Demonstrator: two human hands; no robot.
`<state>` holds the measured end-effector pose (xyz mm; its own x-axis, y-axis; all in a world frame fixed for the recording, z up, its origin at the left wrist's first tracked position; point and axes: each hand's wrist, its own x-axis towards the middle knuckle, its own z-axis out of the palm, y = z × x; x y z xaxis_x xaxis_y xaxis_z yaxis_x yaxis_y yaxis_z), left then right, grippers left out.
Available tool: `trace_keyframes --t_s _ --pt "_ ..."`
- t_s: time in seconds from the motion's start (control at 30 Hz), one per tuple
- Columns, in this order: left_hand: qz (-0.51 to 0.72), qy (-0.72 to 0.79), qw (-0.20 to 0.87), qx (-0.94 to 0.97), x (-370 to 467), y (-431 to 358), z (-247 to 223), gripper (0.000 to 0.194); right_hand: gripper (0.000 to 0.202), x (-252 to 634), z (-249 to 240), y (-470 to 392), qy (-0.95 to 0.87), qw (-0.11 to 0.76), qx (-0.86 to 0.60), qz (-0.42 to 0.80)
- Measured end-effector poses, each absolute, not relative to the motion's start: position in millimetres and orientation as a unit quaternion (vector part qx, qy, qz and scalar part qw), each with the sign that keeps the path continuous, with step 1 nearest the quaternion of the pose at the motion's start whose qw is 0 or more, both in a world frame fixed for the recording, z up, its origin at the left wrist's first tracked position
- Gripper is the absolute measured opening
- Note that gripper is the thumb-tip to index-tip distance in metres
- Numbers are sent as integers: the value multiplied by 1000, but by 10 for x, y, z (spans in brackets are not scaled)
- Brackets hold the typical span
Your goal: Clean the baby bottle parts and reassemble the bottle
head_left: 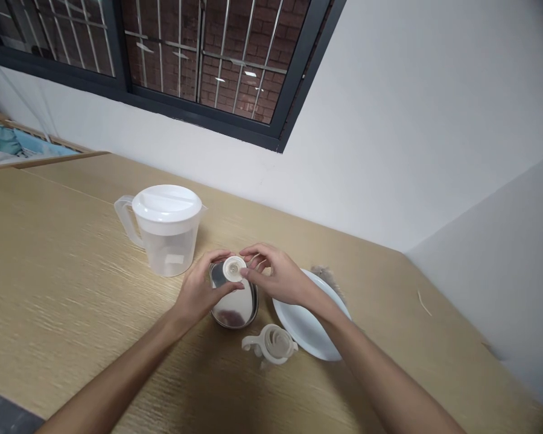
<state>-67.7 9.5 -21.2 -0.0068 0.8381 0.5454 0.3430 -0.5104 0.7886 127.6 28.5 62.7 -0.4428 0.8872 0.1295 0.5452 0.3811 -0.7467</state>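
Looking down from the head camera, the view takes in a light wooden table (72, 289) set against a white wall, with a barred, dark-framed window (163, 54) above it.

Both hands meet near the table's middle, over a stainless steel bowl (235, 304) that stands on the wood. The left hand (201, 292) rests against the bowl's near-left rim, fingers curled; its thumb and forefinger close narrowly on a small round cream-coloured cap (234, 268) held just above the bowl's far edge. The right hand (276, 277) comes in from the right, its fingertips pinched on the same cap from the opposite side, the remaining fingers loosely bent. The cap is thus gripped by both hands at once (whether it touches the bowl cannot be told).

Just in front of the bowl, nearer the camera, lies a cream plastic ring piece with two side handles (271, 345), flat on the table and untouched. A white plate (305, 328) sits to the right of the bowl, partly under the right wrist. A grey fuzzy item (328, 277) shows beyond the plate's far rim; its nature cannot be made out.

To the left, well apart from the hands, stands a translucent plastic pitcher (165, 232) with a white lid, upright, handle turned left.
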Motion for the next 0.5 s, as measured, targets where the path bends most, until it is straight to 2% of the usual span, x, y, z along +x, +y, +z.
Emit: trace_keyframes --t_s 0.3,0.5 --pt "596 381 117 697 -646 42 -164 44 13 1190 581 200 -711 283 -488 419" --pt "599 371 95 704 -655 26 -171 44 13 1126 566 179 -682 310 -496 440"
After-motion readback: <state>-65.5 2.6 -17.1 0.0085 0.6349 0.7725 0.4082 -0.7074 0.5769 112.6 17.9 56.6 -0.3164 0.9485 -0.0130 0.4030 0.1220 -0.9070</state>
